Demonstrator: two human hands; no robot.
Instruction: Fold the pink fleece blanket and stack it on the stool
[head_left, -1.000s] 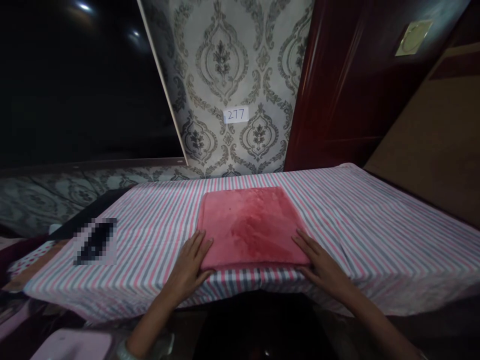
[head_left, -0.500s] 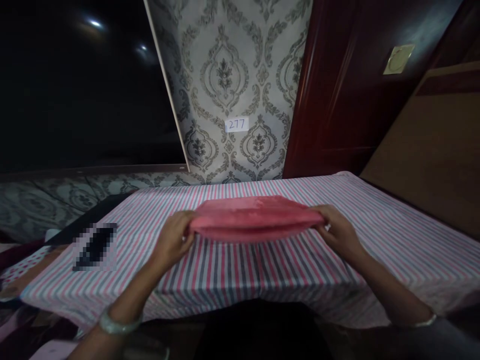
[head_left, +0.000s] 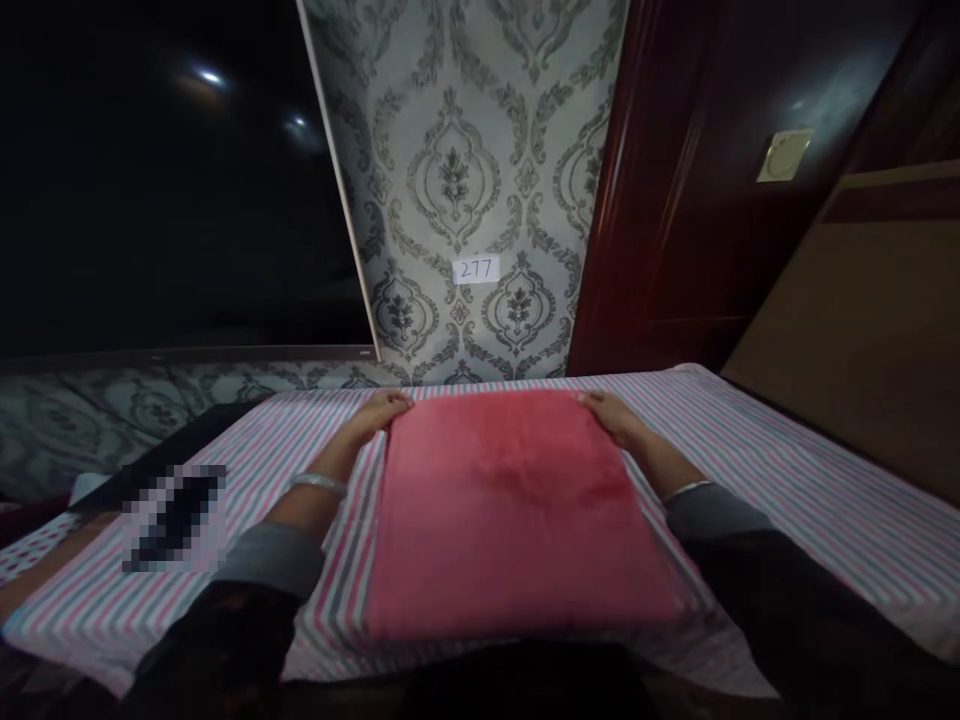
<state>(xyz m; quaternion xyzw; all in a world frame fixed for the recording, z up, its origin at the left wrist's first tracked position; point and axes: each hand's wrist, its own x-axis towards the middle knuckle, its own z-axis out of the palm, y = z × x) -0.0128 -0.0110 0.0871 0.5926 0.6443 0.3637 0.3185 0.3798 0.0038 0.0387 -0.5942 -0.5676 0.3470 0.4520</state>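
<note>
A pink, velvety folded cloth (head_left: 517,500) is spread out flat in a near-square over the striped tablecloth (head_left: 757,480). Darker patches show in the nap of its upper right half. My left hand (head_left: 381,412) pinches its far left corner, and my right hand (head_left: 611,415) has the far right corner between thumb and fingers. The near edge of the cloth is blurred and reaches the table's front edge; whether it touches the table there I cannot tell.
A blurred-out dark object (head_left: 176,520) lies on the table's left part. Behind are a large dark screen (head_left: 165,200), patterned wallpaper (head_left: 525,150) with a paper label reading 277 (head_left: 476,269), and a dark red door frame (head_left: 645,200). A brown panel (head_left: 870,320) leans at right.
Both hands have moved forward toward the far table edge, still on the cloth. From a narrow, raised band, the cloth has opened out into a broad square reaching toward me.
</note>
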